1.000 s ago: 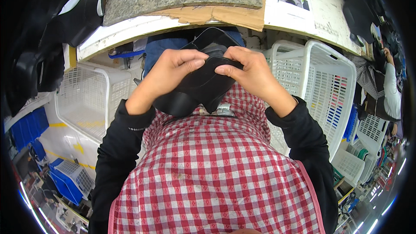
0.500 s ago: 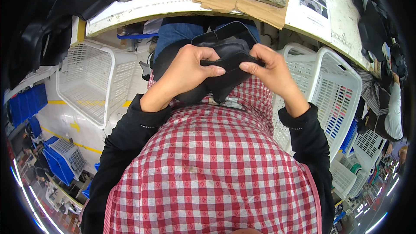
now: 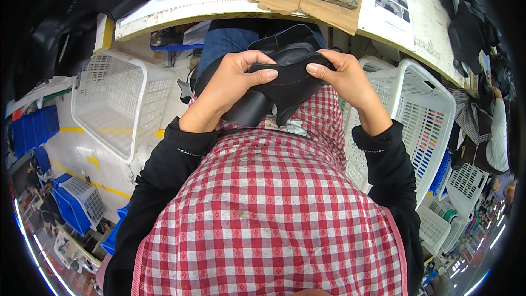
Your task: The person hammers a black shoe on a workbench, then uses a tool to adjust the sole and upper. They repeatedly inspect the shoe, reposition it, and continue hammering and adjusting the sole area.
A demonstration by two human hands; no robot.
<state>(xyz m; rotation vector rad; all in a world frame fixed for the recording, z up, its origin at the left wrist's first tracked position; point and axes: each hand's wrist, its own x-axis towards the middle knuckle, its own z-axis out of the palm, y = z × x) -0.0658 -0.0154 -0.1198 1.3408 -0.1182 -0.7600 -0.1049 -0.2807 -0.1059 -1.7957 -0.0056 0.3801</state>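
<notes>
Pinching the black piece [image 3: 293,80] between left hand [image 3: 235,78] and right hand [image 3: 349,78], now holding its edge straighter than half a second ago, seemingly leaving the near face easier to handle

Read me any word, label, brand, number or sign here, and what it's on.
No readable words or numbers.
Printed sheet at the bench's right: too small to read.
White paper at bench edge: marks too small.
Held black piece: no lettering visible.
Floor: yellow arrow-like mark.
</notes>
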